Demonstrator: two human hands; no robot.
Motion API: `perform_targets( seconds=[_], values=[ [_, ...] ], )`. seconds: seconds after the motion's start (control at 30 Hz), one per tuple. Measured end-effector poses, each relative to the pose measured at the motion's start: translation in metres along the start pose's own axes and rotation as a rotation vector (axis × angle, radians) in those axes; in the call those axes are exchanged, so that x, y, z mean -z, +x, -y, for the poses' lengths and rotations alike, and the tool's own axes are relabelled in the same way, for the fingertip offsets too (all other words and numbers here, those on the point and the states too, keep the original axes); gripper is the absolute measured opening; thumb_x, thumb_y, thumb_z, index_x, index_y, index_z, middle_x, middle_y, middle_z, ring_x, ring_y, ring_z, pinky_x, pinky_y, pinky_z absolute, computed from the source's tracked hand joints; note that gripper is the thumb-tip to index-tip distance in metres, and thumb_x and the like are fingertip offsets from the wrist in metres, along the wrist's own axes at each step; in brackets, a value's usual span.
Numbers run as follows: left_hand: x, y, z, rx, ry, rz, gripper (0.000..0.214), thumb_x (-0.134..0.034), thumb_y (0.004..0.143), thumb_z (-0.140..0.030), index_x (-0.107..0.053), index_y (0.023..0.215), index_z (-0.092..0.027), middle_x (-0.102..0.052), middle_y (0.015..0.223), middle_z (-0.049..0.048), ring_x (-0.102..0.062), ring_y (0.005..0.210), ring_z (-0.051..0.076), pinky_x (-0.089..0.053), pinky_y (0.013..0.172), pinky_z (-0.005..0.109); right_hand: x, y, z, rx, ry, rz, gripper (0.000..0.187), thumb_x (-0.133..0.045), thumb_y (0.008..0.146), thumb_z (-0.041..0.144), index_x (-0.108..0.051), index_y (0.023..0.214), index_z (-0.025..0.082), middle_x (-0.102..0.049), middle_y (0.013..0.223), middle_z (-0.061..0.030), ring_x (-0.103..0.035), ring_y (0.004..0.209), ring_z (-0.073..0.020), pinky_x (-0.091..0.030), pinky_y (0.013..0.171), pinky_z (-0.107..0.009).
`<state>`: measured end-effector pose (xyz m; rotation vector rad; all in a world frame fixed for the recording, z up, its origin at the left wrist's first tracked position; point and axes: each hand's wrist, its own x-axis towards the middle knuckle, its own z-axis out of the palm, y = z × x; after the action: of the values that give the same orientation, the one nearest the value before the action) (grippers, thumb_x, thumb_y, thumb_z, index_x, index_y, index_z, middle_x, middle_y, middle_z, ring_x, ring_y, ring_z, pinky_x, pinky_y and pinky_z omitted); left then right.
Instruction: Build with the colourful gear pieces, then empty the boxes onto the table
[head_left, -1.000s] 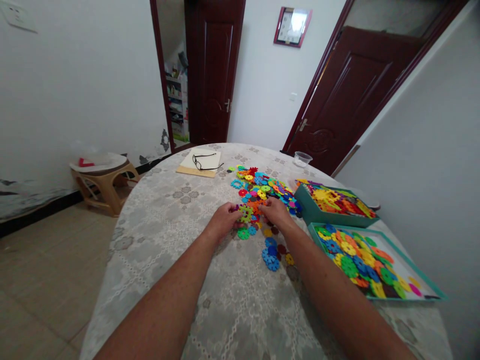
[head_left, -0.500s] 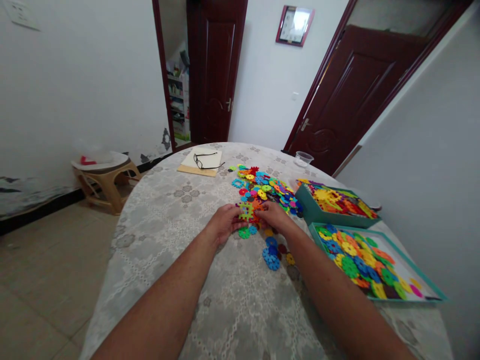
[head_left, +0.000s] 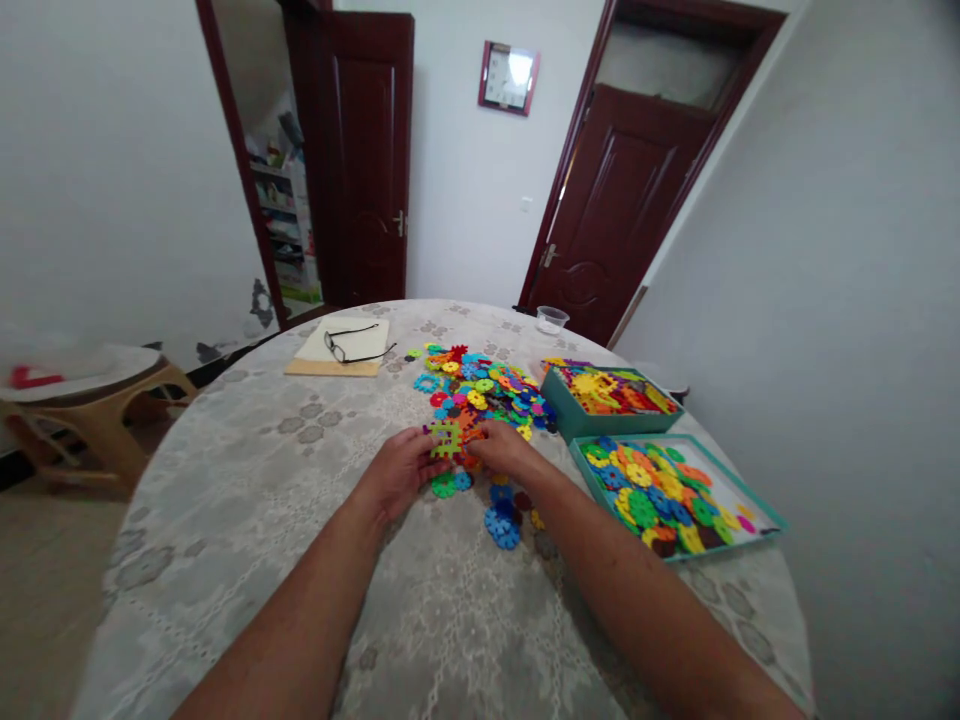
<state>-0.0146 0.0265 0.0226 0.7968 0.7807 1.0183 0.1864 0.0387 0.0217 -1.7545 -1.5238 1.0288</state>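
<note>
My left hand [head_left: 405, 467] grips a square, yellow-green notched plastic building piece [head_left: 445, 439] by its left side. Fingers of my right hand [head_left: 504, 450] are closed on an orange notched building piece [head_left: 469, 428], which meets or overlaps the green one; whether the two are joined I cannot tell. Just beyond both hands spreads a pile of colourful notched discs [head_left: 487, 385]. Below the fingers lie a green disc [head_left: 443, 485] and a few blue discs [head_left: 502, 527] on the tablecloth.
To the right, a deep teal box [head_left: 600, 420] full of pieces stands behind a shallow teal lid [head_left: 724, 548] holding more discs. Black-framed glasses [head_left: 341, 352] rest on a notebook [head_left: 311, 352] at back left. A clear plastic bowl [head_left: 552, 318] stands near the far edge.
The camera view has turned to the right, so everything sits further left in the picture. Both hands keep hold of their pieces, close together, with little visible movement.
</note>
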Motion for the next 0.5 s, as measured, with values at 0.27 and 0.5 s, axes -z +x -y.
perform_targets(
  seconds=[0.27, 0.5],
  values=[
    [-0.006, -0.001, 0.002, -0.270, 0.382, 0.012, 0.030, -0.076, 0.081, -0.039, -0.065, 0.100, -0.019, -0.073, 0.104, 0.0063, -0.073, 0.094, 0.022, -0.065, 0.080, 0.038, -0.002, -0.022, 0.018, -0.040, 0.401, -0.035, 0.009, -0.060, 0.078, 0.023, -0.058, 0.086, 0.022, -0.062, 0.064, 0.0045, -0.056, 0.050, -0.0129, -0.048, 0.048, -0.023],
    [-0.008, -0.002, 0.028, -0.946, 1.047, 0.042, 0.022, -0.060, 0.093, -0.029, -0.063, 0.114, -0.022, -0.072, 0.117, 0.0082, -0.072, 0.108, 0.024, -0.061, 0.095, 0.040, -0.013, -0.041, 0.016, -0.036, 0.630, 0.086, 0.018, -0.060, 0.074, 0.023, -0.064, 0.091, 0.021, -0.069, 0.071, -0.0003, -0.059, 0.055, -0.0144, -0.051, 0.053, -0.024]
  ],
)
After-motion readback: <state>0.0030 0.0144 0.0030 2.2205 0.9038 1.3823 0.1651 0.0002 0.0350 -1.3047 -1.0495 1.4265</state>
